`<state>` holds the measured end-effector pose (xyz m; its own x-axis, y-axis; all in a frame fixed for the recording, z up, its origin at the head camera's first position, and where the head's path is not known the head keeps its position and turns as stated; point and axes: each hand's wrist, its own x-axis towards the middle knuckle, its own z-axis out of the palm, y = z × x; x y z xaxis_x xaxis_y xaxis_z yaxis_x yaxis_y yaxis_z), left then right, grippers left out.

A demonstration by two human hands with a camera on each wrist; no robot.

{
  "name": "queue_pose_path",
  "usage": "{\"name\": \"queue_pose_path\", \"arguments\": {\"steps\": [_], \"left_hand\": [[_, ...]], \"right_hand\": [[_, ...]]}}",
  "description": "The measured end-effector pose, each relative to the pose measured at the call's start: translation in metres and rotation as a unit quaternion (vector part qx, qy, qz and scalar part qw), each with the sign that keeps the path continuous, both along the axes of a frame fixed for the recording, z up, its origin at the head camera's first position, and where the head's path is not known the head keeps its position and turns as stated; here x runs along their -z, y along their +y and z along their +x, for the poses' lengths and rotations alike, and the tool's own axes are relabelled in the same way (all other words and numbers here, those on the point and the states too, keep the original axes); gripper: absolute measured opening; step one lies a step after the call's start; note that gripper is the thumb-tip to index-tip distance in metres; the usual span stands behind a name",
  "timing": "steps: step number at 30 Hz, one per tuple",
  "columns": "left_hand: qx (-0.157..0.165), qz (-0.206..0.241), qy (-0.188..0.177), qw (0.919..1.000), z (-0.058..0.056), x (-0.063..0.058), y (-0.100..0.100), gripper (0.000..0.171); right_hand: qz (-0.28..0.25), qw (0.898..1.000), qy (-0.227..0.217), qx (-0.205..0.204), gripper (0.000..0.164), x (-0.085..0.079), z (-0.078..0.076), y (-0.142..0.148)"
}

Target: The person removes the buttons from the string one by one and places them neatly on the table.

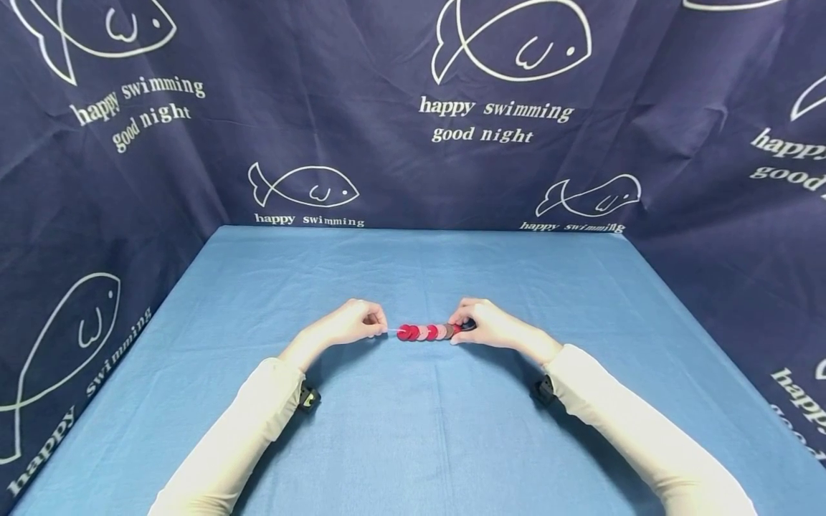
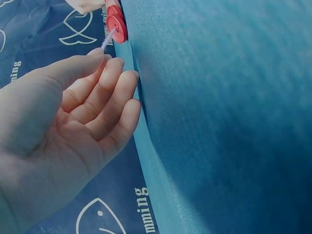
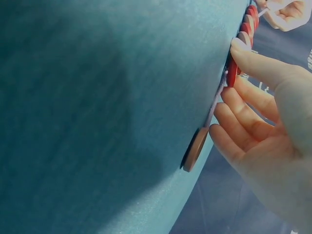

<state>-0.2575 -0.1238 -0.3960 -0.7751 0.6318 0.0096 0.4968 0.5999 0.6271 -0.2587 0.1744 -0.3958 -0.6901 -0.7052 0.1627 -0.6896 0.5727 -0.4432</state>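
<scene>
The row of buttons (image 1: 422, 332), in red, pink and brown, is a little below the middle of the head picture, between my two hands, its discs overlapping. Whether it touches the cloth under it, I cannot tell. From its left end comes a pale string (image 2: 108, 40), which my left hand (image 1: 351, 322) pinches between thumb and forefinger; the other fingers are loosely bent. My right hand (image 1: 492, 324) pinches the row near its right end, and its fingers partly cover the discs there. In the right wrist picture, one brown button (image 3: 195, 150) sits on the string apart from the row, below the middle.

At my wrists, dark devices (image 1: 309, 398) sit beside the pale sleeves (image 1: 239, 423), which fill the lower left and lower right. Between the forearms the worktop (image 1: 413, 444), covered in blue, runs down to the bottom of the frame; beyond my hands it reaches up to its far edge, well apart from the buttons. Its side edges spread toward the lower corners. A dark blue curtain (image 1: 387, 107) with white fish rises behind and at both sides.
</scene>
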Motion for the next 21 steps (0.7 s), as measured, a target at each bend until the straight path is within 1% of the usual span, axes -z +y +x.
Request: {"name": "queue_pose_path", "arguments": {"steps": [8, 14, 21], "left_hand": [[0.0, -0.001, 0.0, 1.0, 0.0001, -0.0004, -0.0003, 0.005], [0.001, 0.003, 0.005, 1.0, 0.0012, -0.0021, 0.0004, 0.004], [-0.005, -0.004, 0.017, 0.9998, 0.001, 0.0001, -0.0003, 0.004]], "right_hand": [[-0.003, 1.0, 0.008, -0.001, 0.021, 0.0006, -0.0002, 0.0004], [0.0, 1.0, -0.002, 0.003, 0.021, -0.0009, 0.0005, -0.0001], [0.007, 1.0, -0.003, 0.008, 0.02, -0.0023, 0.0022, -0.0002]]}}
